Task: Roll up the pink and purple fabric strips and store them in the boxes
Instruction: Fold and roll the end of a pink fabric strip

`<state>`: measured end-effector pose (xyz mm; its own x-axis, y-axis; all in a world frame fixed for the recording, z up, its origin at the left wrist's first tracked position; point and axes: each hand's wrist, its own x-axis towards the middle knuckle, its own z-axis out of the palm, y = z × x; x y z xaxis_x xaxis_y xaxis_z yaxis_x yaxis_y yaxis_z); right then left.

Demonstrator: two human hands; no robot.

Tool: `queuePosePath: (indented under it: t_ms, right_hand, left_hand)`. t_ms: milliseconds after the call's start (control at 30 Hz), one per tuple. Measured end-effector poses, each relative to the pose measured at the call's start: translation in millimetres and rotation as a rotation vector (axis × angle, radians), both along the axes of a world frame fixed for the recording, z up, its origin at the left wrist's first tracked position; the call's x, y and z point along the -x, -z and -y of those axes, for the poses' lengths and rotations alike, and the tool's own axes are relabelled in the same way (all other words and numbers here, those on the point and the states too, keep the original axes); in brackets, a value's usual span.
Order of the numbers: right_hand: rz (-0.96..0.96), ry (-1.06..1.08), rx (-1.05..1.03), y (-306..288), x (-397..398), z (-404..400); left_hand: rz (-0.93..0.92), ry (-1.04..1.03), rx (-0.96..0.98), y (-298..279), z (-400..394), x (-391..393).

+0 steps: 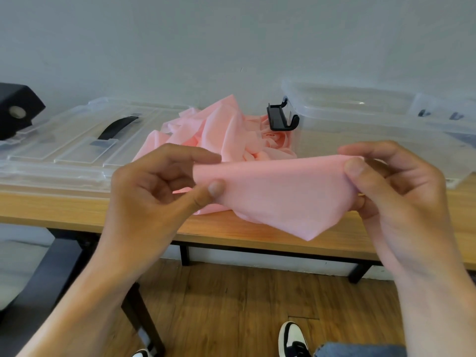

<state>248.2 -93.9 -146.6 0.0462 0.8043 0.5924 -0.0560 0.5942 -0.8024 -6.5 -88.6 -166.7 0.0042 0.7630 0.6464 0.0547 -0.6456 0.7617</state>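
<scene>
- Seen from above, the left hand [154, 186] and the right hand [389, 186] hold one end of a pink fabric strip [278, 194] stretched between them, above the near edge of a wooden tabletop [77, 207].
- Each hand grasps the fabric in a pinch: the left thumb and forefinger clamp its left edge, the right thumb and forefinger clamp its upper right corner.
- Between the hands the fabric hangs in a smooth fold that tapers to a point below.
- Further back, the rest of the pink fabric lies in a crumpled heap [221, 130] on the tabletop, between the two plastic pieces.
- Left of the heap rests a flat clear lid [77, 140] with a black handle [117, 127].
- Right of the heap stands a clear storage box [373, 119], its black latch [282, 117] facing the heap.
- At the far left edge sits a black object [15, 109], partly cut off.
- Below, a wood floor [231, 305] and a black-and-white shoe [293, 338] are visible.
</scene>
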Motion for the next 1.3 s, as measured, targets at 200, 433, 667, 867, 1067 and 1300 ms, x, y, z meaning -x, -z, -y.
queuePosePath:
  t_ms: [200, 433, 667, 867, 1067, 1300]
  right_hand:
    - [0.091, -0.077, -0.016, -1, -6, 1]
    - [0.107, 0.062, -0.078, -1, 5, 5]
    - [0.034, -0.002, 0.02, -1, 15, 5]
    - [0.153, 0.128, 0.007, 6, 13, -1]
    - [0.072, 0.097, 0.02, 8, 10, -3]
    - [-0.044, 0.046, 0.08, 10, 9, -7]
  left_hand:
    - [-0.009, -0.034, -0.014, -2, 1, 0]
    - [-0.067, -0.069, -0.019, -1, 1, -3]
    - [-0.043, 0.018, -0.032, 2, 3, -15]
    - [-0.058, -0.103, -0.041, 9, 4, -14]
    - [-0.09, -0.113, -0.043, 12, 0, -14]
    - [-0.079, -0.012, 0.001, 11, -6, -5]
